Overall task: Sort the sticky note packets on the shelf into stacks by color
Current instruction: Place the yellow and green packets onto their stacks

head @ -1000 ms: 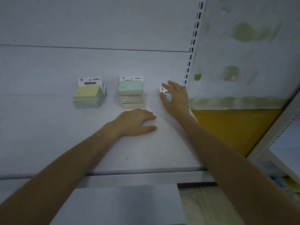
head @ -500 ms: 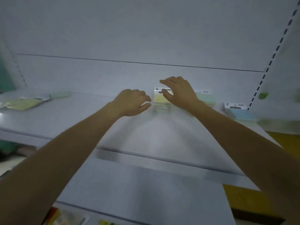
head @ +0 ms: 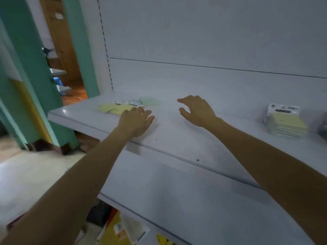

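Note:
Several loose sticky note packets lie flat at the left end of the white shelf [head: 177,138]: yellow packets [head: 113,108], a pale blue one [head: 135,102] and a green one [head: 150,101]. My left hand [head: 136,121] rests palm down on the shelf just right of them, fingers spread, its fingertips at the edge of a yellow packet. My right hand [head: 196,110] hovers above the shelf further right, fingers apart, holding nothing. A sorted stack of yellow packets [head: 285,123] stands at the far right.
The white back panel [head: 212,41] rises behind the shelf. A lower shelf [head: 185,200] juts out beneath. Green door frames [head: 31,68] and an open doorway are at left. Yellow and orange goods [head: 123,230] lie below.
The view has swung left, from the sorted stacks to the loose packets. Both hands moved left along the shelf; the right hand let go of the blue packet.

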The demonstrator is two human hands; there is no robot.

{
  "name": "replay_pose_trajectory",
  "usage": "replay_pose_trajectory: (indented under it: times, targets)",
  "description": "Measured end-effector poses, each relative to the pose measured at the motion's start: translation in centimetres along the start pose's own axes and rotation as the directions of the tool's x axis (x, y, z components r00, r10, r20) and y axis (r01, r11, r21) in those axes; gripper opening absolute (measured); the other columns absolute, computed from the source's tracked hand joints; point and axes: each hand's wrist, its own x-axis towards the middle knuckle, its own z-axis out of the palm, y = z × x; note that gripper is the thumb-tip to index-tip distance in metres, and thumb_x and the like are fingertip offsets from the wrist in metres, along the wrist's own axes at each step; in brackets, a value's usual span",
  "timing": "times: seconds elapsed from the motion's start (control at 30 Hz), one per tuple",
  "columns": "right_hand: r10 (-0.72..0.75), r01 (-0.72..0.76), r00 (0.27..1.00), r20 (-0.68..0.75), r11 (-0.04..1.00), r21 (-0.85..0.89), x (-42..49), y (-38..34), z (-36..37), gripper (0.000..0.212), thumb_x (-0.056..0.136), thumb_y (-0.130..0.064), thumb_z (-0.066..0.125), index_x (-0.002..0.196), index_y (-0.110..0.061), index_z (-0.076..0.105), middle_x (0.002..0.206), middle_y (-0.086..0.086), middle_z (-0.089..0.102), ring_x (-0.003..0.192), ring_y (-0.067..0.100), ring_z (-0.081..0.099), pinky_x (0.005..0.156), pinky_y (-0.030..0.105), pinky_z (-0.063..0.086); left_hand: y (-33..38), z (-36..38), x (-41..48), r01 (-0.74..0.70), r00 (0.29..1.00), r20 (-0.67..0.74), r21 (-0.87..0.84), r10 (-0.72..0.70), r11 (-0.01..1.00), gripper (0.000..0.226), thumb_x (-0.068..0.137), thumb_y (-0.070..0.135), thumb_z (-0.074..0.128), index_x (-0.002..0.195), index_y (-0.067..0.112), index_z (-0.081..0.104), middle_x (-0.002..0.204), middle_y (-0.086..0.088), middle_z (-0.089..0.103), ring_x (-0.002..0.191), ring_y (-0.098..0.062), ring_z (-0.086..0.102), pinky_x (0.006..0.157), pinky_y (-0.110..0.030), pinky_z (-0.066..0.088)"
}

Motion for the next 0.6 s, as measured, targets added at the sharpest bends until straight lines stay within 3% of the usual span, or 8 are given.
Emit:
replay_pose_trajectory:
  times: [0.17,0.37,0.47,0.6]
  targets:
    - [-0.039,0.036,0.999,0.026,0.995,0.094,7.3,-3.7,5.3,0.043,0.094,-0.031,0.041,0.136,-0.021,0.041,0.136,0.007,0.048,0.122,0.029,0.045,0.101,0.038,0.035,-7.5,2.0,2.9,0.140,0.990,0.012,0.012,-0.140,0.990,0.045,0.097,0.039,0.028,0.135,0.019,0.042,0.136,-0.013,0.048,0.123,-0.032,0.046,0.098,-0.044,0.039]
    - [0.035,-0.053,0.993,0.110,0.985,0.162,14.9,-5.7,10.4,0.041,0.093,-0.030,0.043,0.133,-0.021,0.045,0.138,0.011,0.043,0.125,0.029,0.040,0.103,0.037,0.035,-13.3,4.5,6.9,0.202,0.975,0.098,-0.005,-0.201,0.979,0.047,0.094,0.047,0.032,0.135,0.026,0.042,0.138,-0.008,0.046,0.127,-0.027,0.042,0.102,-0.041,0.035]
    - [0.192,-0.214,0.972,0.137,0.962,0.169,17.3,-5.5,12.1,0.041,0.093,-0.032,0.042,0.133,-0.022,0.044,0.137,0.014,0.040,0.126,0.031,0.037,0.103,0.038,0.033,-14.3,5.5,8.8,0.146,0.977,0.156,-0.014,-0.142,0.989,0.052,0.090,0.056,0.032,0.130,0.026,0.045,0.134,-0.006,0.048,0.127,-0.026,0.041,0.101,-0.039,0.034]
    - [0.410,-0.449,0.886,0.216,0.874,0.186,19.3,-5.3,14.1,0.047,0.092,-0.044,0.038,0.135,-0.025,0.040,0.138,0.016,0.040,0.129,0.034,0.034,0.106,0.039,0.029,-14.9,6.9,11.3,0.069,0.988,0.139,-0.058,-0.061,0.996,0.057,0.089,0.058,0.031,0.124,0.017,0.050,0.132,-0.006,0.049,0.125,-0.025,0.040,0.099,-0.038,0.034]
